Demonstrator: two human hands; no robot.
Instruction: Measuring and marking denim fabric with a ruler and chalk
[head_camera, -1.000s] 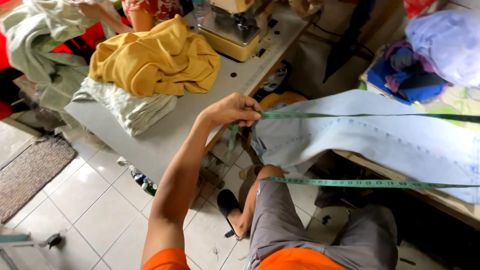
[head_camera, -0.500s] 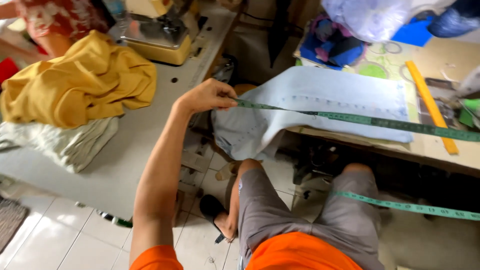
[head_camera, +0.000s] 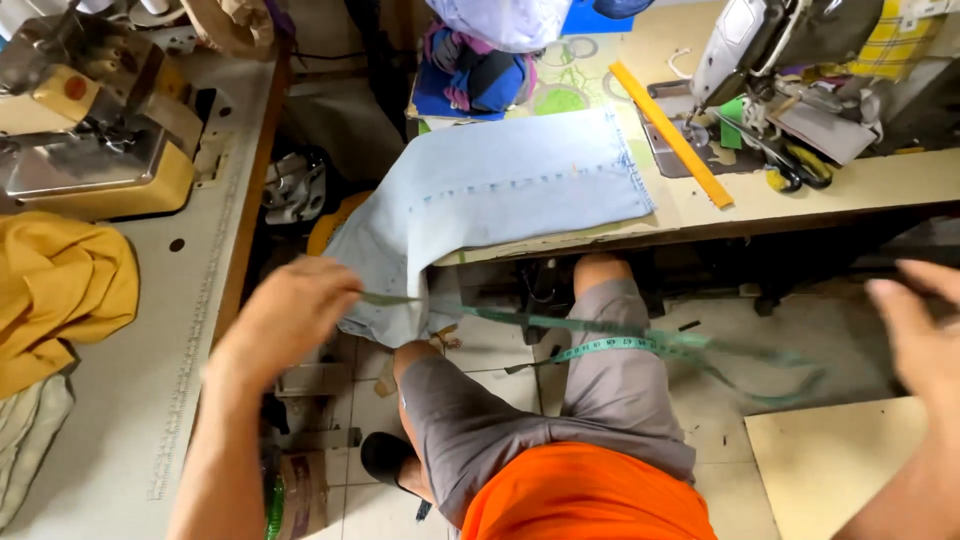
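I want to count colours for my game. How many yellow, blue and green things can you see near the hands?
Yellow: 3 - cloth, ruler, machine
Blue: 1 - jeans
Green: 1 - tape, pinched in the left hand; the right hand is open, blurred.
Total: 5

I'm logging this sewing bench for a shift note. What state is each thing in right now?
Left hand: pinching one end of the green measuring tape.
Right hand: open, blurred, apart from the tape.
Green measuring tape: slack, looping over the lap.
Light blue denim piece: flat on the wooden table, one end hanging off the edge.
Yellow ruler: lying flat, slanted.
Mustard cloth: crumpled in a heap.
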